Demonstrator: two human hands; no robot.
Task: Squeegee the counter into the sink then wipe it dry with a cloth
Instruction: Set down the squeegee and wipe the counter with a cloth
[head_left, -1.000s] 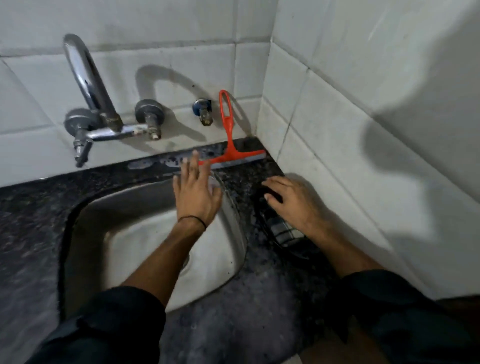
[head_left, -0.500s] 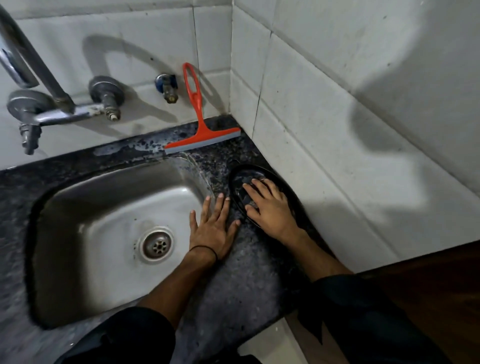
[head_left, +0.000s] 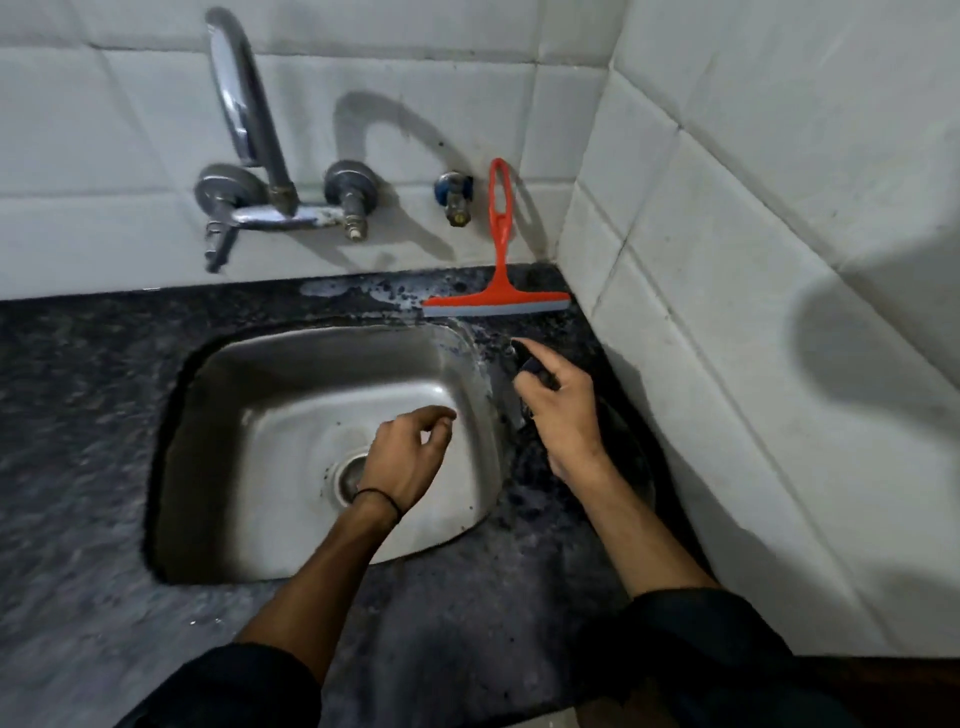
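An orange squeegee (head_left: 500, 244) leans upright against the back wall tiles, its blade resting on the dark speckled counter (head_left: 457, 613) in the back right corner. The steel sink (head_left: 291, 395) is set into the counter. My left hand (head_left: 405, 457) hovers over the sink near the drain, fingers loosely curled and holding nothing. My right hand (head_left: 561, 405) is right of the sink, its index finger stretched out, the other fingers pinching the far rim of a black oval dish (head_left: 631, 457). Both hands are short of the squeegee. No cloth is in view.
A chrome tap (head_left: 249, 119) with two valves and a small blue-capped valve (head_left: 454, 200) stick out of the back wall. A tiled side wall (head_left: 753, 312) closes the counter on the right. Wet patches (head_left: 358, 291) lie behind the sink.
My left hand has moved from the counter by the sink's rim to over the basin and curled. My right hand went from lying flat on the black dish to pinching its rim.
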